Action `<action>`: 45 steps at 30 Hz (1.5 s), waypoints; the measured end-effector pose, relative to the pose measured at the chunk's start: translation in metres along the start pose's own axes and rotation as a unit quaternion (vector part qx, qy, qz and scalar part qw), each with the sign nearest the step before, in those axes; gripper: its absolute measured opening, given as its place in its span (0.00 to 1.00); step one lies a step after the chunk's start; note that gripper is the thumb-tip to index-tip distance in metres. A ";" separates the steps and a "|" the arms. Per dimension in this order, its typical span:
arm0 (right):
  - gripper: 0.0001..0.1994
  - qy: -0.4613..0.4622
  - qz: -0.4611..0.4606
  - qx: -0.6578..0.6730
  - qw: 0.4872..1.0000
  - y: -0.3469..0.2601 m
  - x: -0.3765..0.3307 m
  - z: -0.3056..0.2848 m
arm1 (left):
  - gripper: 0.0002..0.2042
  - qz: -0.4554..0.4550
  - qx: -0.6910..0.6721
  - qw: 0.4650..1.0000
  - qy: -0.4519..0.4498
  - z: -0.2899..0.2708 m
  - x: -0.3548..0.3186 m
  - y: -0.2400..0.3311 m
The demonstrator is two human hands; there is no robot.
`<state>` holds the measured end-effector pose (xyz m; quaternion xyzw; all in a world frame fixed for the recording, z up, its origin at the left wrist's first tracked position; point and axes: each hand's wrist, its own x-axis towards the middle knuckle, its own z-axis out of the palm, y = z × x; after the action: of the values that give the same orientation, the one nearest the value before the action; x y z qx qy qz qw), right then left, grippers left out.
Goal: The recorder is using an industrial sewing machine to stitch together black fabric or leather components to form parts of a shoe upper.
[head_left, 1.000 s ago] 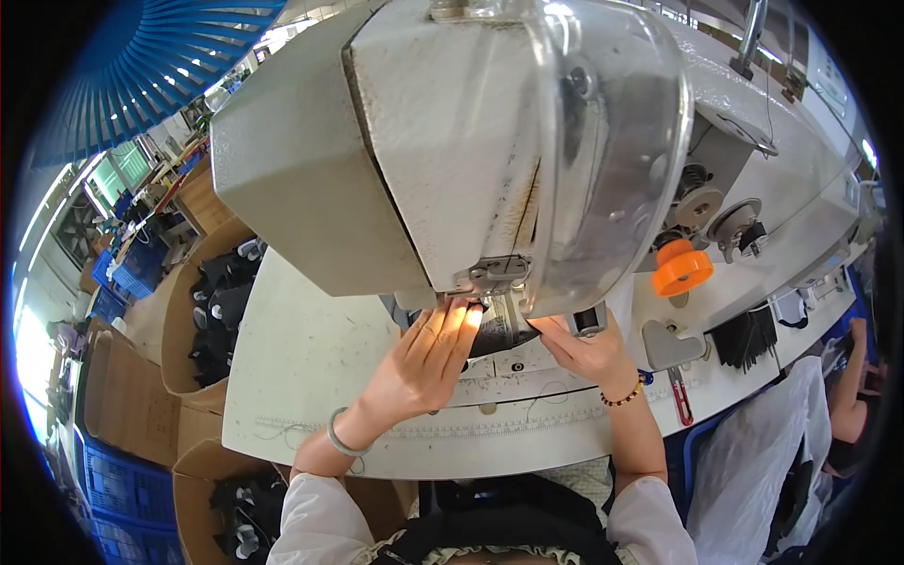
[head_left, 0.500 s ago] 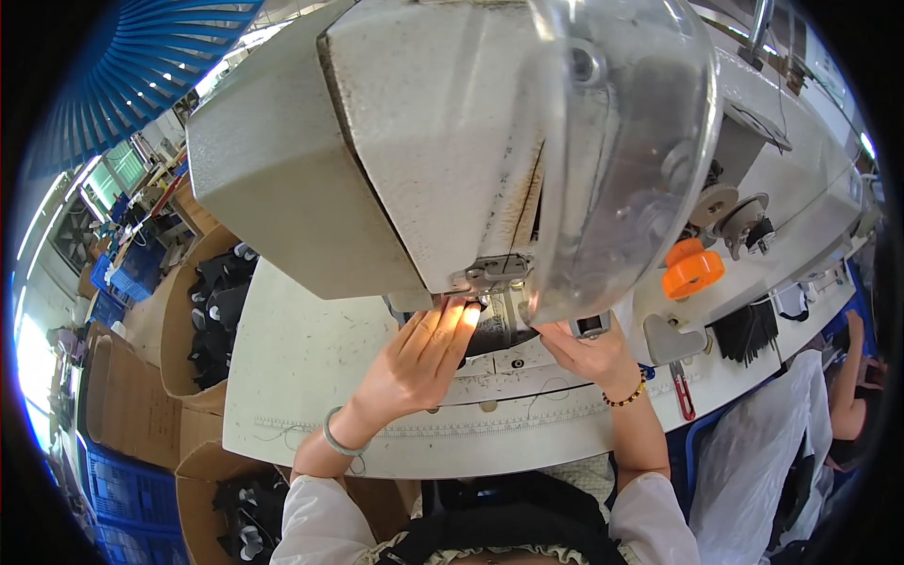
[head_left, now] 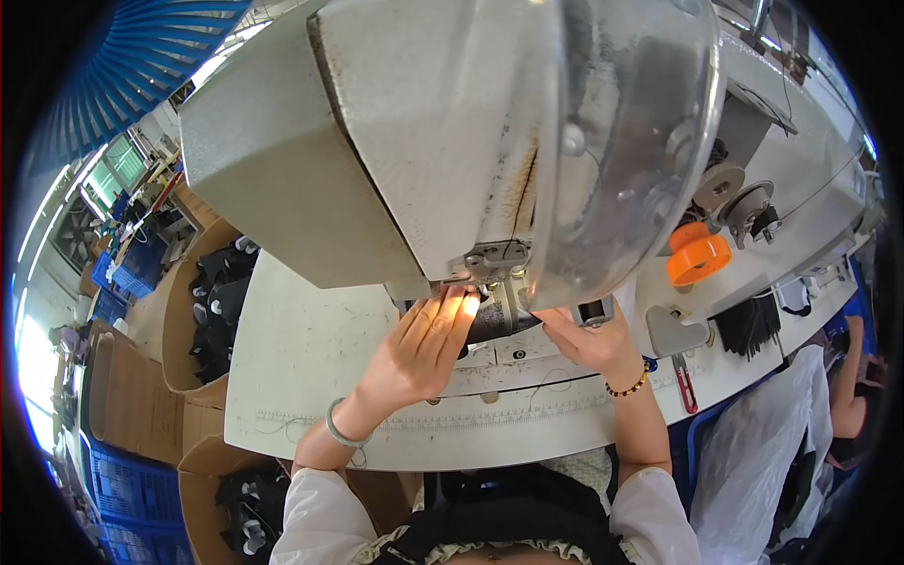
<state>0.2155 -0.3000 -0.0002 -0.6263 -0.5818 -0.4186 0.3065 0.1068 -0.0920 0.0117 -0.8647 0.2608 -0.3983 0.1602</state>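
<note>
A piece of black fabric [head_left: 490, 323] lies under the presser foot area of a large grey sewing machine [head_left: 433, 141], lit by a small lamp. My left hand [head_left: 419, 356] rests with its fingers stretched out flat at the left end of the fabric, fingertips close beside the needle area. At the fabric's right end, my right hand [head_left: 593, 344] has thumb and fingers closed on its edge, partly hidden by the machine's clear guard [head_left: 631, 160] and a metal part. The machine head hides the needle.
Red-handled snips [head_left: 686, 384], an orange knob-like part [head_left: 698, 254] and a bundle of black strips [head_left: 747, 328] are on the right. Cardboard boxes [head_left: 209, 386] with black pieces stand left, near blue crates [head_left: 137, 490]. A printed ruler strip [head_left: 424, 424] runs along the white tabletop [head_left: 282, 358].
The view has shifted slightly. The black fabric sits a little differently between my hands, which keep nearly the same places.
</note>
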 end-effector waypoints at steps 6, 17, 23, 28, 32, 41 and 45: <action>0.07 0.017 -0.003 -0.015 1.000 -0.001 0.005 -0.002 | 0.16 -0.002 -0.008 1.000 -0.001 -0.001 0.003 0.001; 0.09 0.007 0.009 -0.016 1.000 0.001 -0.006 0.001 | 0.18 -0.016 -0.035 0.999 0.036 0.008 -0.002 -0.001; 0.18 -0.058 0.076 -0.010 0.995 0.002 -0.012 0.000 | 0.19 -0.033 -0.048 0.997 0.053 0.014 -0.003 -0.003; 0.14 -0.068 0.088 -0.001 0.994 0.001 -0.013 -0.002 | 0.16 -0.044 -0.066 0.990 0.113 0.018 0.000 0.000; 0.14 -0.045 0.097 0.048 0.993 0.003 -0.008 -0.005 | 0.12 -0.053 -0.056 0.986 0.149 0.022 0.001 0.001; 0.09 0.035 0.121 0.085 0.988 0.001 0.001 0.001 | 0.14 -0.073 -0.087 0.985 0.126 0.023 0.002 -0.002; 0.17 -0.024 0.095 0.059 0.993 0.006 -0.011 0.002 | 0.14 -0.085 -0.091 0.981 0.149 0.027 0.000 -0.003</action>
<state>0.2224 -0.3045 -0.0095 -0.6696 -0.5506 -0.3374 0.3670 0.1285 -0.0877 -0.0039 -0.8257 0.2426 -0.5092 0.0056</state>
